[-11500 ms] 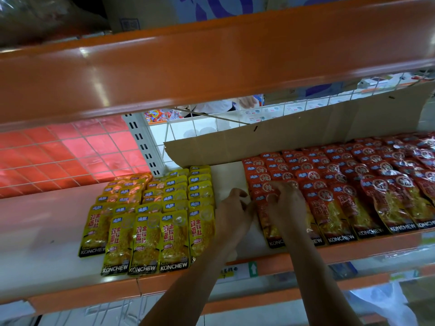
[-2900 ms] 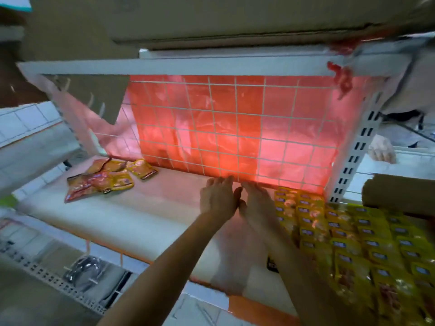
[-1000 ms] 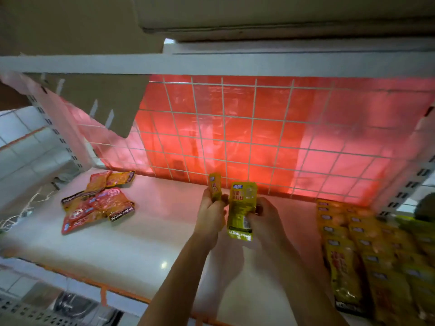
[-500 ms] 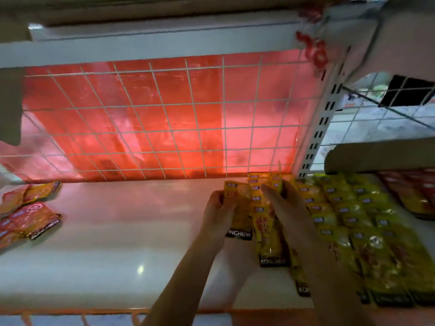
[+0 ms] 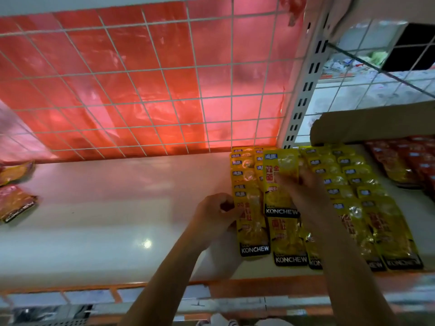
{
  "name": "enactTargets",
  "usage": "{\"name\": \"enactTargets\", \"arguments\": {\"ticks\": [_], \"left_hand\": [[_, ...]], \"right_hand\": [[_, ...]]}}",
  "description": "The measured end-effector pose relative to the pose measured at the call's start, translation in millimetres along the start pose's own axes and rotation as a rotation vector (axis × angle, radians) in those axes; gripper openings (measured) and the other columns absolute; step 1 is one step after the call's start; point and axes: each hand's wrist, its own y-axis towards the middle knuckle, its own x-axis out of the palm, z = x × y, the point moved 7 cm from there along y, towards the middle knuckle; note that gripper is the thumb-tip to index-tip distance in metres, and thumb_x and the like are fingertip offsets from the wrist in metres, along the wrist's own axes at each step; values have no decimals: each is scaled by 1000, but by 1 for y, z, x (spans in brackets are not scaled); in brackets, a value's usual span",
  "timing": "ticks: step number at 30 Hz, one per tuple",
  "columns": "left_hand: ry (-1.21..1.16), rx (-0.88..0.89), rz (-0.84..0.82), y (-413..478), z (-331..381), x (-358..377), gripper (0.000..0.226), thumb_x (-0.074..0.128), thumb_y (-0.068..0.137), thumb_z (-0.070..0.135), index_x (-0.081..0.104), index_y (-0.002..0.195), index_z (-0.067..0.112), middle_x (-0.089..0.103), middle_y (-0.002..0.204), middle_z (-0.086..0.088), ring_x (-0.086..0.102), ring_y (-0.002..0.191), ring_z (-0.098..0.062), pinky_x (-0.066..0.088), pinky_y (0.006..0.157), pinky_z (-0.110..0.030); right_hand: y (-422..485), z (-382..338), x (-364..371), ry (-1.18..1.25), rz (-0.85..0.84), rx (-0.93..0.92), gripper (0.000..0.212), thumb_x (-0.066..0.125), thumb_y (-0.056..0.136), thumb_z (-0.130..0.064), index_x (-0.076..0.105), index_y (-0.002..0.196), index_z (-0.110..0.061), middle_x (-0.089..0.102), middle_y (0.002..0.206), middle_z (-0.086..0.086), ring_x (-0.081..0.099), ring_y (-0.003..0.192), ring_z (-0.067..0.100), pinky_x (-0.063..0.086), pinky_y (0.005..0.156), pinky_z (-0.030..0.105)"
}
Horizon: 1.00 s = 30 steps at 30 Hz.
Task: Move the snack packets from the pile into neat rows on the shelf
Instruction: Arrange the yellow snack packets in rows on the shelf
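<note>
- Fingers [image 5: 290, 182] of the right hand [image 5: 306, 195] lie blurred across a yellow packet [image 5: 279, 198] and grip it by its right side. It sits over the second row from the left, top end towards the back.
- On the left hand [image 5: 215, 216] the fingers are curled in. Fingertips and thumb pinch the left edge of the front packet [image 5: 253, 228], which lies flat at the near end of the leftmost row.
- Both bare forearms come up from the bottom of the view and slant in towards each other.
- The packets are flat, oblong pouches of shiny, crinkled film, yellow with a black band at the near end.
- They lie in overlapping rows [image 5: 341, 184] running front to back, like shingles, on the right part of the shelf [image 5: 106, 208].
- The black bands read KONCHEW in white. Above them are large red characters and a small blue tag, both too blurred to read.
- Red packets [image 5: 400, 165] of the same shape lie in rows further right.
- A loose pile [image 5: 16, 201] of orange-red packets sits at the far left, well apart from both hands. One shows a KONCHEW band.
- The shelf top is smooth, glossy white with one bright glint, and it has an orange front lip [image 5: 94, 287].
- At the back stands a white wire grid [image 5: 141, 100] of square mesh with wrinkled red plastic sheet behind it.
- A white slotted post [image 5: 303, 95] rises at the grid's right end, and a brown cardboard strip [image 5: 376, 125] stands behind the right-hand rows.
</note>
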Motion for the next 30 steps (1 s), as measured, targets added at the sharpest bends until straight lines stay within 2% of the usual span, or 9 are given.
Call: {"name": "enactTargets", "arguments": {"ticks": [2,6,9,11,14,19,22,24,30], "left_hand": [[55,12,-19,-2,-3,3,9,70,85,10,66,78,14,67,73,1,67,64,-12,55,61,-25],[151,35,27,-5,-5,0,12,75,80,15,64,78,18,70,77,0,69,69,-13,59,66,-30],[181,36,49,-4,-4,-1,14,76,80,17,62,78,17,67,74,4,65,62,-5,56,61,-24],[166,29,55,-2,-5,-1,14,76,80,17,62,79,16,67,73,4,65,60,-6,57,59,-26],[127,2,65,-1,-8,-1,16,78,78,18,62,79,16,65,67,6,62,52,-2,50,51,-19],[47,-36,127,2,-13,-5,11,70,85,24,64,90,17,69,77,-1,67,67,-15,58,62,-32],[21,-32,183,5,-10,-9,12,64,89,28,68,87,16,71,75,-2,68,68,-17,59,65,-35],[-1,-44,192,8,-7,-8,14,64,90,28,68,85,16,71,75,-2,69,69,-19,60,66,-37],[-24,-106,198,16,-10,-6,9,69,86,20,70,81,13,72,77,-8,71,70,-25,61,64,-43]], "right_hand": [[-3,3,0,15,-19,12,5,66,86,-15,66,90,-18,71,89,11,68,83,22,55,74,40],[-2,11,-4,-81,-30,25,8,58,89,-13,61,85,-7,55,72,15,53,68,22,42,61,38],[-9,12,-5,-163,-94,14,8,60,89,-13,64,83,-14,58,68,1,53,61,16,42,57,36],[-16,13,-3,-201,-142,18,3,65,87,-15,66,85,-17,64,73,4,60,65,18,49,60,37],[-25,18,2,-288,-170,14,11,67,87,-19,61,78,-22,60,68,-4,56,61,10,44,59,30],[-36,18,13,-497,-248,-35,19,67,87,-18,55,75,-26,65,73,-3,57,58,8,45,60,26],[-41,17,16,-619,-271,-70,21,69,86,-20,54,73,-28,59,68,-12,55,60,2,38,56,16],[-43,16,16,-677,-271,-69,9,70,85,-23,60,85,-23,56,71,-14,53,63,1,36,54,13],[-50,9,18,-743,-239,-91,49,69,86,-23,44,128,-21,59,80,-8,57,74,9,41,63,22]]}}
